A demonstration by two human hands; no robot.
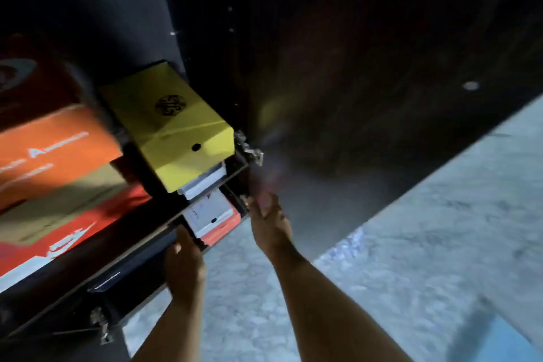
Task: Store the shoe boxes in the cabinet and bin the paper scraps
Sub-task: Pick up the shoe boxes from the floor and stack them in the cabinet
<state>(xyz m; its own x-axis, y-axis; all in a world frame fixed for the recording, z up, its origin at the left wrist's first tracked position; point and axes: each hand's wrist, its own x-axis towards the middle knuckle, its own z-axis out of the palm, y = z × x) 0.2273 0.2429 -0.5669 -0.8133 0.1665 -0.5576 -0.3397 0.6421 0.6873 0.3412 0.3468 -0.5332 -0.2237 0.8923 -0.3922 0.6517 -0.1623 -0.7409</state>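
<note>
A dark cabinet (205, 185) fills the left, its shelves packed with shoe boxes. A yellow box (170, 123) lies on a white box (205, 181) on the upper shelf. Below them sits a white and red box (213, 216). An orange box (50, 150) and a red box (73, 232) are blurred at the far left. My left hand (183, 264) grips the end of a dark box (132, 270) on the lower shelf. My right hand (269, 220) is raised beside the white and red box, near the cabinet's edge, fingers apart and holding nothing. No paper scraps show.
The open black cabinet door (382, 82) stretches across the upper right. Metal hinges (249, 150) stick out at the shelf's right edge, and another hinge (101, 326) hangs at the bottom left. A grey speckled floor (411, 244) lies below.
</note>
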